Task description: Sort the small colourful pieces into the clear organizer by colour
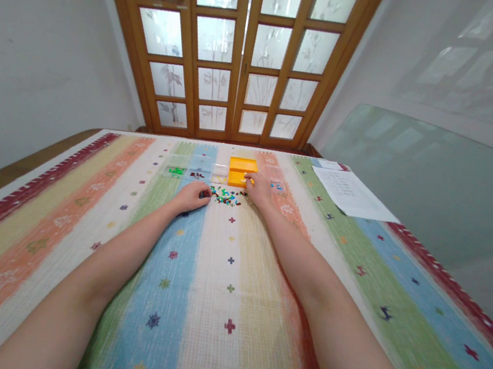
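A pile of tiny mixed-colour pieces, green, blue, dark red and white, lies loose on the cloth. My left hand rests at the pile's left edge, its fingers curled inward; what they hold, if anything, is hidden. My right hand reaches over the right part of an open yellow box, fingertips pinched together. Whatever is in that pinch is too small to name. Clear open boxes flank the yellow one: one with green pieces, one with dark red pieces, and one with blue pieces beyond my right hand.
A striped tablecloth covers the table. White paper sheets lie at the right, near the table's edge. Behind the far edge stand wooden doors with frosted panes. A pale glass panel leans along the right wall.
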A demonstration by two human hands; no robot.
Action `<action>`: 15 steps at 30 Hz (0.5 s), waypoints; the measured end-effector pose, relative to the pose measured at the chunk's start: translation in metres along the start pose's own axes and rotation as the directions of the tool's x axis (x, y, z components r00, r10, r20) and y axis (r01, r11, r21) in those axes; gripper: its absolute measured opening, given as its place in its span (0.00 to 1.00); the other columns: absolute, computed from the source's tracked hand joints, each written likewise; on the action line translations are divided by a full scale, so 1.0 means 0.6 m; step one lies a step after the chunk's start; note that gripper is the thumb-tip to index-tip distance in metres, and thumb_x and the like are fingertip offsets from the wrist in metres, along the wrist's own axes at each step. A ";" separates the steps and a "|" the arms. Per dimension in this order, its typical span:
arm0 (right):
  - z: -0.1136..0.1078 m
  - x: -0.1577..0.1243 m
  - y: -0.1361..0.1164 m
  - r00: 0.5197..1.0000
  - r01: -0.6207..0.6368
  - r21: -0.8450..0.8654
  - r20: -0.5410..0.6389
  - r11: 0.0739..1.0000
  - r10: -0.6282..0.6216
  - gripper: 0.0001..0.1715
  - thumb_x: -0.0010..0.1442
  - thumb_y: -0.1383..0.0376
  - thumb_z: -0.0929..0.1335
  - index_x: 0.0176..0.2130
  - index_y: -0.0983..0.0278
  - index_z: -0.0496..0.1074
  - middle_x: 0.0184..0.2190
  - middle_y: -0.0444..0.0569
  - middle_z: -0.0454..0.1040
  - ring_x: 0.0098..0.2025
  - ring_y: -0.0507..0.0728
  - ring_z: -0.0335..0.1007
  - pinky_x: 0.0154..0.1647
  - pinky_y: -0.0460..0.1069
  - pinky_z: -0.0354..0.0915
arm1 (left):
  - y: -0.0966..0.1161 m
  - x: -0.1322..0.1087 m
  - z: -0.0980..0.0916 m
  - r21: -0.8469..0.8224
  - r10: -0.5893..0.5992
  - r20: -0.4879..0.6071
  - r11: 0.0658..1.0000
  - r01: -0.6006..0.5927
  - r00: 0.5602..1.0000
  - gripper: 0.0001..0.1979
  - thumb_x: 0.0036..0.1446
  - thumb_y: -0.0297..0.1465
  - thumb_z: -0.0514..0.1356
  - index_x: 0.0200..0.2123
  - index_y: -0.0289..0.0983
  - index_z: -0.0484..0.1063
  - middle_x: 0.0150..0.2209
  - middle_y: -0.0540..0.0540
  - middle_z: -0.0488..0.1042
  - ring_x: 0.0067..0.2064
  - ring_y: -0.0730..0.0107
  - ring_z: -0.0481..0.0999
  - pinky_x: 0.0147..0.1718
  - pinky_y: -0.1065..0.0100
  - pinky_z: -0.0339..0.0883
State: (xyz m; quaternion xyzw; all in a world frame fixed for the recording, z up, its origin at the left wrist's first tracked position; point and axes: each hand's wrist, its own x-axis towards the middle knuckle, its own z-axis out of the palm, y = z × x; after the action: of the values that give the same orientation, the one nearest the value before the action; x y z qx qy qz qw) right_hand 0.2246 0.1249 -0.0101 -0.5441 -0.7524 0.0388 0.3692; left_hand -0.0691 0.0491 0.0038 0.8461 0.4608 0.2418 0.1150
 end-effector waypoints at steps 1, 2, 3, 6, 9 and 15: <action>-0.001 0.000 -0.002 1.000 0.000 -0.002 0.003 1.000 0.000 0.16 0.68 0.69 0.66 0.49 0.63 0.82 0.51 0.54 0.82 0.54 0.62 0.76 0.61 0.56 0.67 | 0.001 0.000 0.000 0.004 0.006 0.000 1.000 -0.006 1.000 0.08 0.58 0.33 0.60 0.39 0.40 0.79 0.40 0.45 0.79 0.44 0.59 0.76 0.48 0.60 0.71; -0.002 -0.001 -0.004 1.000 0.001 -0.003 0.006 1.000 -0.001 0.16 0.68 0.69 0.66 0.49 0.63 0.82 0.51 0.54 0.82 0.54 0.62 0.76 0.61 0.56 0.66 | 0.002 0.000 -0.001 0.005 0.011 -0.001 1.000 -0.011 1.000 0.08 0.59 0.33 0.60 0.39 0.40 0.79 0.40 0.45 0.79 0.43 0.59 0.76 0.48 0.60 0.71; -0.003 -0.002 -0.006 1.000 0.001 -0.002 0.010 1.000 -0.001 0.16 0.68 0.69 0.66 0.49 0.63 0.82 0.51 0.54 0.82 0.54 0.62 0.76 0.61 0.56 0.66 | 0.003 0.000 -0.001 0.006 0.011 -0.002 1.000 -0.011 1.000 0.08 0.59 0.32 0.60 0.39 0.40 0.79 0.39 0.45 0.79 0.43 0.59 0.76 0.48 0.60 0.71; -0.007 -0.004 -0.013 1.000 -0.002 0.000 0.021 1.000 0.002 0.16 0.69 0.68 0.66 0.49 0.63 0.82 0.52 0.54 0.82 0.54 0.62 0.75 0.61 0.56 0.66 | 0.008 0.001 -0.001 0.001 -0.012 0.004 1.000 0.012 1.000 0.06 0.59 0.32 0.61 0.37 0.40 0.78 0.39 0.45 0.79 0.43 0.59 0.76 0.48 0.60 0.71; -0.010 -0.004 -0.017 1.000 -0.006 -0.002 0.029 1.000 0.006 0.16 0.69 0.68 0.65 0.49 0.64 0.82 0.52 0.55 0.82 0.54 0.63 0.75 0.61 0.56 0.66 | 0.013 0.000 -0.001 -0.022 -0.056 -0.011 0.998 0.055 0.998 0.06 0.60 0.33 0.61 0.37 0.40 0.77 0.38 0.46 0.79 0.41 0.60 0.76 0.45 0.60 0.70; -0.008 -0.005 -0.015 0.999 0.007 -0.004 0.042 1.000 -0.007 0.17 0.69 0.68 0.65 0.49 0.64 0.82 0.51 0.55 0.82 0.54 0.63 0.75 0.61 0.56 0.66 | 0.014 0.000 -0.001 -0.030 -0.105 -0.071 0.994 0.103 0.992 0.06 0.61 0.33 0.60 0.39 0.39 0.77 0.36 0.47 0.79 0.38 0.61 0.76 0.42 0.62 0.70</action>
State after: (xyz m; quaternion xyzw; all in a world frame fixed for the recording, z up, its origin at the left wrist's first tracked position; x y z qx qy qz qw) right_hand 0.2209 0.1173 -0.0040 -0.5413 -0.7620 0.0473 0.3522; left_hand -0.0631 0.0445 0.0076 0.8101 0.5050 0.2719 0.1216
